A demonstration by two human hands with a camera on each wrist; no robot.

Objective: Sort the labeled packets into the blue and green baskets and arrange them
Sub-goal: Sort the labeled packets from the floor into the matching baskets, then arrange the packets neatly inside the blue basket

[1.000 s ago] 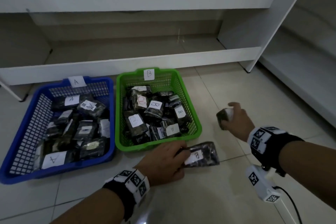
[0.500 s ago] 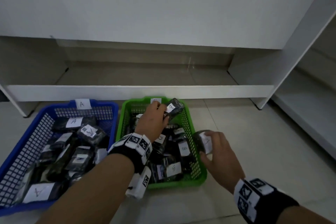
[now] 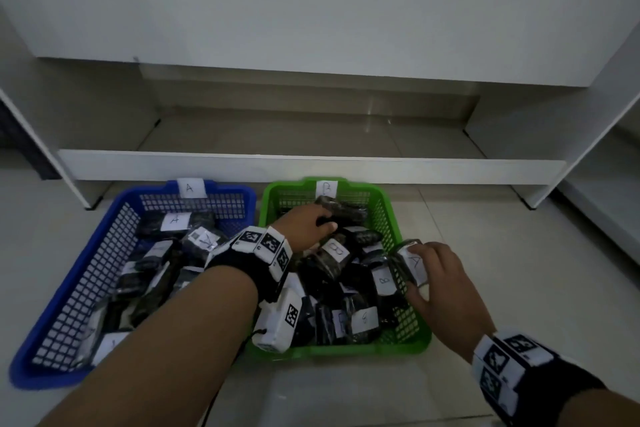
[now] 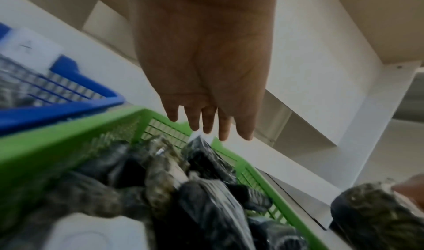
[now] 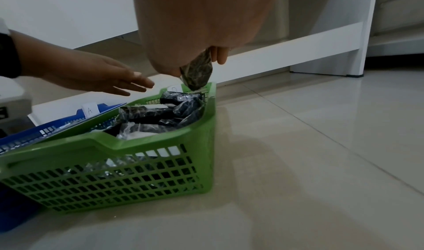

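Note:
A blue basket (image 3: pixel 41 378) tagged A and a green basket (image 3: pixel 346 351) tagged B stand side by side on the floor, both full of dark packets with white labels. My left hand (image 3: pixel 308 225) hovers over the far end of the green basket (image 4: pixel 45 145), fingers straight and holding nothing (image 4: pixel 206 127), also seen from the right wrist (image 5: pixel 128 83). A dark packet (image 3: pixel 343 210) lies just beyond its fingertips. My right hand (image 3: pixel 436 274) grips a packet labelled A (image 3: pixel 410 262) at the green basket's right rim (image 5: pixel 91 145); that packet (image 5: pixel 197 72) hangs from the fingers.
A white shelf unit stands behind the baskets, with a low front board (image 3: pixel 311 170) and an upright post (image 3: pixel 588 114) at the right. Glossy tiled floor (image 3: pixel 519 270) spreads to the right of the green basket. The blue basket (image 5: pixel 57 125) touches the green one's left side.
My left hand carried a B packet from the floor to the far end of the green basket and let go of it. My right hand brought the A packet up to the green basket's right rim.

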